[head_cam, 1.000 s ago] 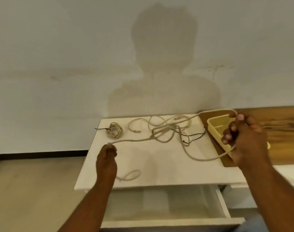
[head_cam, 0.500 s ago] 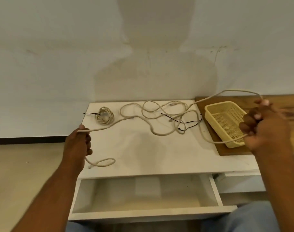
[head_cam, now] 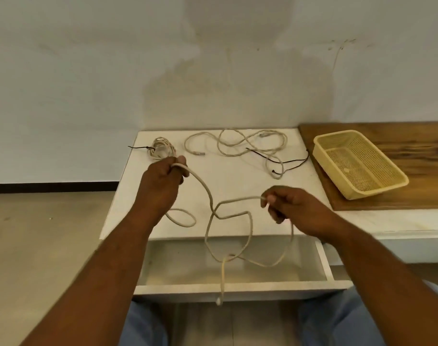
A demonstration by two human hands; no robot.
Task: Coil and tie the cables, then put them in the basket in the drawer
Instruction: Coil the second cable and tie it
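Both hands have drawn together since the earlier frame. The left hand [head_cam: 163,181] clenches the beige cable [head_cam: 205,188] and the right hand [head_cam: 295,208] pinches it. Its slack now sags over the open drawer [head_cam: 275,287] (yellow basket [head_cam: 377,191] sits at right).

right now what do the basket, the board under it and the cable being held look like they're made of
basket: probably plastic, pale yellow and matte, moulded with a fine mesh of holes.
board: wood or a wood-look laminate, dark brown with streaky grain and a slight sheen.
cable: cream sheath, likely a rubbery plastic, matte; it bends in soft kinks.
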